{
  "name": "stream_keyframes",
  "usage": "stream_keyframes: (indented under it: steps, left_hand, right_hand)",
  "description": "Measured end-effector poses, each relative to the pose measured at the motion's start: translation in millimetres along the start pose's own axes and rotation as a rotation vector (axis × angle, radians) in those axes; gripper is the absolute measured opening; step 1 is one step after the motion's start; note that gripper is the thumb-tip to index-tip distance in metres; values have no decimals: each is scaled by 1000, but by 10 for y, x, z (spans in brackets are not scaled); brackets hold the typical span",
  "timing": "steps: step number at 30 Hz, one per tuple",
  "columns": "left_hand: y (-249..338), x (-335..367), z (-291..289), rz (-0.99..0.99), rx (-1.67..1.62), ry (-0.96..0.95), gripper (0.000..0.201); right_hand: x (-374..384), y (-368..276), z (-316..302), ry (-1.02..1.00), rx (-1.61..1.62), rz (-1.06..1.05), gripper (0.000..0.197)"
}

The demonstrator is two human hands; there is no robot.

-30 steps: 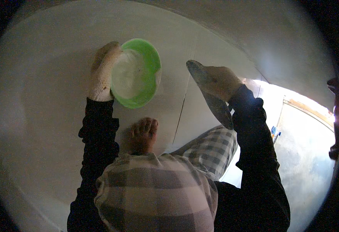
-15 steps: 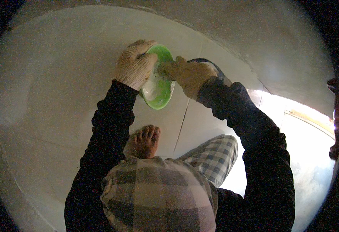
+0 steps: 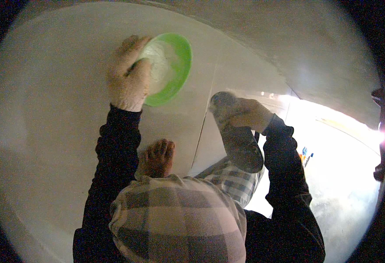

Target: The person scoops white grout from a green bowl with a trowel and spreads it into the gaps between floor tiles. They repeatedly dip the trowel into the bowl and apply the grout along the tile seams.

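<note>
My left hand (image 3: 126,76), in a beige knit glove, is closed on the near-left rim of a bright green bowl (image 3: 182,70). The bowl is tilted, and its inside shows a white substance (image 3: 156,61); whether powder or paste, I cannot tell. To the right and nearer my body, my gloved right hand (image 3: 253,115) grips a dark grey shoe (image 3: 240,151) across its narrow middle. What shows of the shoe looks like its sole, slanting down over my checked trouser leg. Motion blurs its far end, and some of my fingers are hidden.
Pale floor tiles (image 3: 83,131) with a dark seam lie under my hands. A grey wall (image 3: 315,52) curves along the far right. My bare foot (image 3: 159,158) and checked knee (image 3: 238,182) are close by. Several pen-like sticks (image 3: 305,155) stand in bright light beyond my right arm.
My hands have moved apart. The left has carried the bowl left and farther away, turning its inside more into view. The right has drawn back toward my knee, turning the shoe into clear view.
</note>
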State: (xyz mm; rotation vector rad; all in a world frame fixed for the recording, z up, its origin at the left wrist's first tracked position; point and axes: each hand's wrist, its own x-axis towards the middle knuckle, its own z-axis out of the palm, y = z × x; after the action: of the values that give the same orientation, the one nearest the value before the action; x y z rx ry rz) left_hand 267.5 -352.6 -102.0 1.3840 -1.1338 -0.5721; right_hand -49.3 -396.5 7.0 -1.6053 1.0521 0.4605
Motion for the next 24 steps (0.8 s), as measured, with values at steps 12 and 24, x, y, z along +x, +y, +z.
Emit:
stream_keyframes:
  steps: [12, 24]
  left_hand:
    - [238, 24, -26, -228, -57, 21, 39]
    - [-698, -407, 163, -451, -273, 325, 63]
  right_hand:
    - [486, 20, 369, 452, -674, 330, 53]
    - [118, -284, 830, 274, -584, 434, 55]
